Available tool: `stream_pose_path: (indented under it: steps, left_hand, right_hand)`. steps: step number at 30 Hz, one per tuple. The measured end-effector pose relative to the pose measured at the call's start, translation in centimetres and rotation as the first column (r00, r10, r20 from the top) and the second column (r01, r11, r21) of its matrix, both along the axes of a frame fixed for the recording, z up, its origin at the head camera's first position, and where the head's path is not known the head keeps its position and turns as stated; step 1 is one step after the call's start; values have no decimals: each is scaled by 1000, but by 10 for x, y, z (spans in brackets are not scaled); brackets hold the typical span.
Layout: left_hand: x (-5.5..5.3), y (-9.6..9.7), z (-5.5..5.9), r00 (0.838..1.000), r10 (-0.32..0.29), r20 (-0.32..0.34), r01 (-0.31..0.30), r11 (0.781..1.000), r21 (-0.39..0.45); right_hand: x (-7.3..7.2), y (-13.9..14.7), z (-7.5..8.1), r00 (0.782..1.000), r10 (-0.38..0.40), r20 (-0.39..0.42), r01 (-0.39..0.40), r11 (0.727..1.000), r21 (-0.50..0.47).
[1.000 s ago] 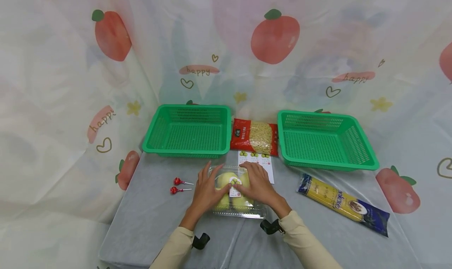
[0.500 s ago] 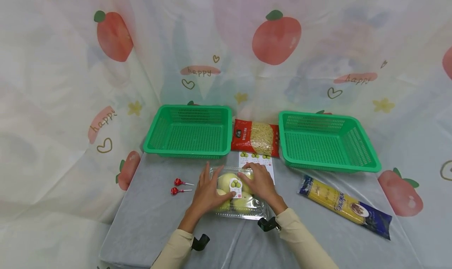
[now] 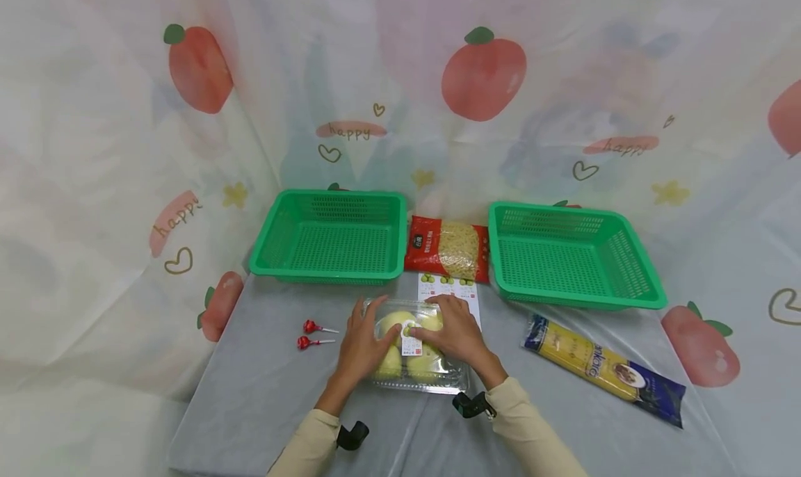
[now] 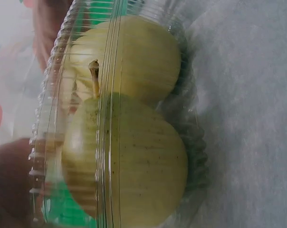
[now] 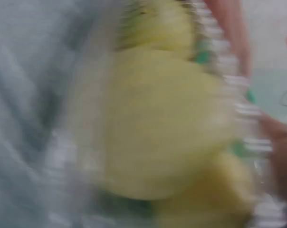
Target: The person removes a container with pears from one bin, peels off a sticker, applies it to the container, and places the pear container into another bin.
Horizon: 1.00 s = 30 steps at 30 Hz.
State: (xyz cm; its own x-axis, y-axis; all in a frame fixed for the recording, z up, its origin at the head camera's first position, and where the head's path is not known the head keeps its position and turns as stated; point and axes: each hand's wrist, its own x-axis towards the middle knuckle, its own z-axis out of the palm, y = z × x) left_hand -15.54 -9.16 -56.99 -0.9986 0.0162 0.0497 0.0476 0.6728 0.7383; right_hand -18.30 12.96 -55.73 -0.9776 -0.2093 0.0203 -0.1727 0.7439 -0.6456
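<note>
plastic, clear and ribbed, formed the box in front of me, lying flat on the grey table with pale green fruits packed inside. my left hand rested over its left side, fingers spread toward the far edge, thumb tip at the left edge of the white label on the lid. my right hand lay over the other side, its fingers on the far right corner and held apart from the thumb, whose tip pressed on the label's upper part. between them, my hands hid both sides of the lid and some of the fruit.

just beyond the box lay a white sheet printed with green fruit, part of it out of sight behind my right hand. its far end met a red bag of pale pieces, and that bag took up the gap between the left green basket and the right green basket. near my left hand, two red lollipops lay side by side, sticks toward the box. well apart on the right, nearer me than the right green basket, a blue and yellow pasta pack lay aslant. fruit-printed cloth hung behind everything. my right wrist view was badly blurred.
</note>
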Motion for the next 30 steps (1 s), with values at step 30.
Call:
stream_pose_path:
  steps: [30]
  left_hand:
    - [9, -27, -13, 938, 23, 346, -227, 797, 560]
  right_hand:
    - [69, -1, -41, 887, -354, 296, 460, 626, -630]
